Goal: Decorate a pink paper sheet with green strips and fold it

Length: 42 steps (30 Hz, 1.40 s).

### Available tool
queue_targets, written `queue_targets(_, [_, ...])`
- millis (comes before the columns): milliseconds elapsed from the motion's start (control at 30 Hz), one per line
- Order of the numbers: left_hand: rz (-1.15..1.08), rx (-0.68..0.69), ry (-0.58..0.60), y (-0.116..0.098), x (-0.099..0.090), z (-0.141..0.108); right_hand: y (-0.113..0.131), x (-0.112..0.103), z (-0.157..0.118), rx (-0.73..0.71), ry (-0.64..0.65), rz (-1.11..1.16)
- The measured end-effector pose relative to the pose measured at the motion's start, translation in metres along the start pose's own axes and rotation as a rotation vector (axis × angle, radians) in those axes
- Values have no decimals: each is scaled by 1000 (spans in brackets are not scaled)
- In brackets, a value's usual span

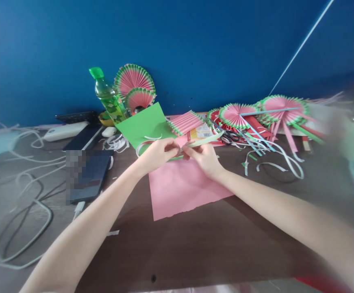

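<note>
Both hands meet above a sheet of pink paper [177, 191] with an uneven near edge. In my right hand [205, 158] a narrow pale green paper strip [205, 139] is pinched, its free end pointing up to the right. The fingers of my left hand [161, 152] close on the strip's other end, right against the right fingertips. The exact contact there is partly covered by the fingers. Behind my left hand lies a green paper sheet [148, 124] with thin white curled strips on it. A pleated pink paper piece with green edges [185, 123] rests just beyond my hands.
Pleated paper fans [239, 116] with strips, scissors [228, 137] and white paper scraps [292, 165] lie to the right. At the back left are a green-capped bottle [108, 93] and upright fans [135, 81]. A phone [94, 175] and white cables [47, 211] occupy the left.
</note>
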<state>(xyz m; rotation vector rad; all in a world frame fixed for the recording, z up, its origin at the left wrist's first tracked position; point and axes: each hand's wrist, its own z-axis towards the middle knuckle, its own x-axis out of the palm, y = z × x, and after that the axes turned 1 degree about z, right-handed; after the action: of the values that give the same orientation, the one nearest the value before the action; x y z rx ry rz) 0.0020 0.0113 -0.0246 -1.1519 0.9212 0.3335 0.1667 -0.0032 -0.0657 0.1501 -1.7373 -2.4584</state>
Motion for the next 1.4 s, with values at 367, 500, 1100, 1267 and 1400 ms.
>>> queue_targets(367, [-112,53,-83,2,8,1,-4,1,0,12,9,37])
queue_targets(500, [-107,68,-47,3,8,0,-4,1,-1,-22,14,11])
queue_targets(1100, [92,154,-122,-3,10,0,-2,4,-6,-73,-3,-140])
queue_targets(1267, [57,122,-102,-4,9,1,-1,2,-5,-83,11,-146])
queue_targets(1400, [-3,77,-81,-3,9,1,-4,2,-4,-63,0,-76])
